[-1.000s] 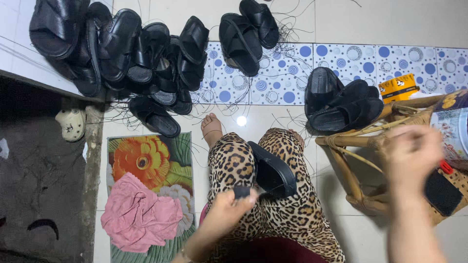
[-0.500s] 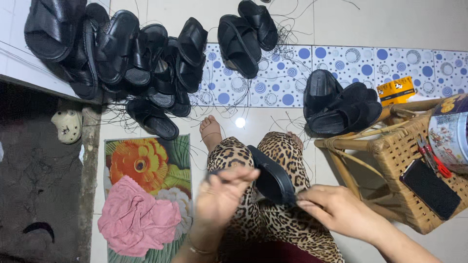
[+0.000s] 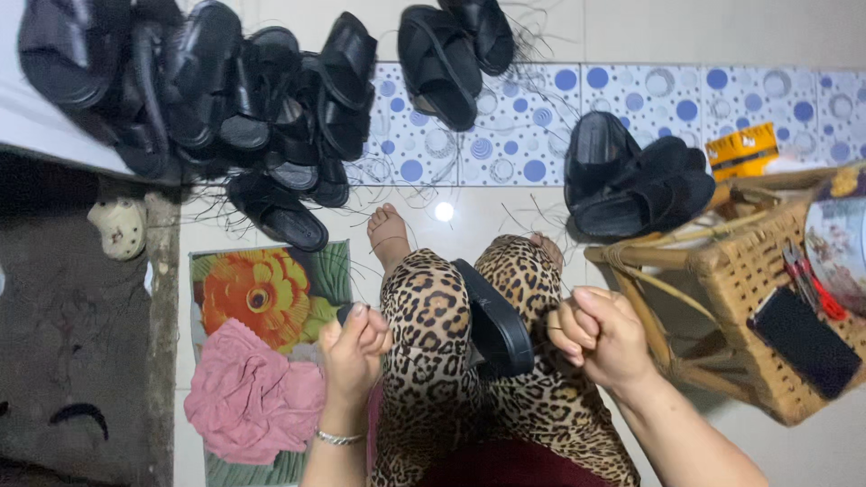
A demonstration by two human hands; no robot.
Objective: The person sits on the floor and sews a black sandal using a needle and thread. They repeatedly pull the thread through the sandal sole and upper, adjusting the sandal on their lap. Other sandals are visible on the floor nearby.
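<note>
Both hands pulled apart since before: left hand (image 3: 354, 341) fingers pinch a small dark object, right hand (image 3: 600, 335) fisted, contents unclear. Black rubber sandal (image 3: 492, 317) rests on leopard-print lap (image 3: 424, 361); woven wicker stool (image 3: 749, 298) just right, pink crumpled cloth (image 3: 253, 397) left.

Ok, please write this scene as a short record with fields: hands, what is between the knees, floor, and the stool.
left hand: closed, fingers pinched around something small and dark; what it is cannot be told
right hand: closed in a fist beside the right knee; any content hidden
between the knees: black sandal lying on the leopard-print trousers
floor, upper left: pile of black sandals
floor, right: smaller stack of sandals
floor, lower left: pink cloth on a flower mat
stool: wicker stool, a dark flat device on top
</note>
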